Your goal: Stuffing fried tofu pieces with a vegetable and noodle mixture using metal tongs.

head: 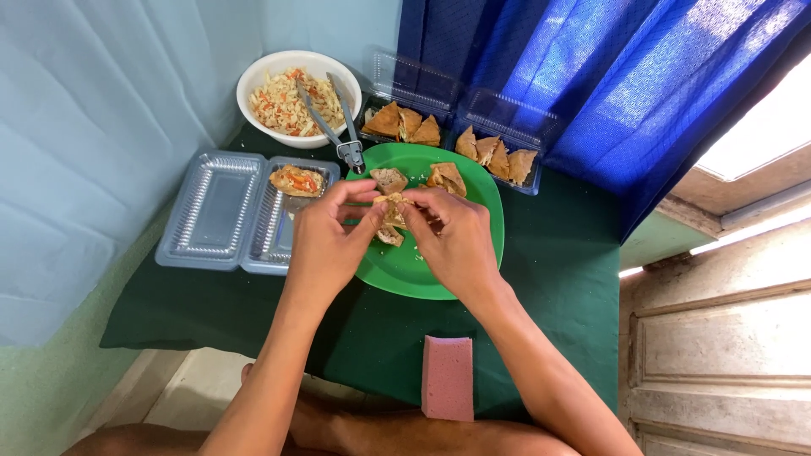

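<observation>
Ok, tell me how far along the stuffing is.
Done: one filled piece lies in the open clear container. In hand: left hand and right hand hold a fried piece over the green plate. Left: two more pieces on it.

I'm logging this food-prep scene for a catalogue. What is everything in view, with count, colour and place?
Green plate: one, green, table centre.
Fried pastry pieces: a few, brown, on the plate.
White bowl: one, holds shredded pale and orange filling, far left.
Tongs: one, metal, resting in the bowl.
Open clear container: one, left, one filled pastry inside.
Clear containers of pastries: two, beyond the plate.
Pink sponge: one, near table edge.
Green tablecloth: one, dark green.
Blue curtain: one, far right.
Left hand and right hand: both on one pastry piece over the plate.
</observation>
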